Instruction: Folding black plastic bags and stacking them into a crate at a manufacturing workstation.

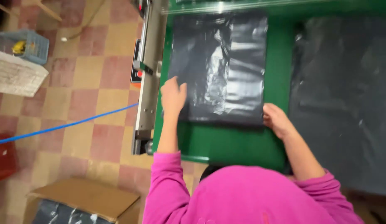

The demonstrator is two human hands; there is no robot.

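1. Head view: the stack of dark plastic bags (pixel 220 68) lies flat on the green worktop (pixel 230 141), long side pointing away.
2. Left hand (pixel 173 96) rests open on its near left corner.
3. Right hand (pixel 276 119), fingers curled loosely and gripping nothing, touches its near right corner.

Your single head-worn camera looked steeply down from above your shoulders, close over the green table (pixel 234 143), with checkered floor (pixel 93 83) at frame left; no second view existed.
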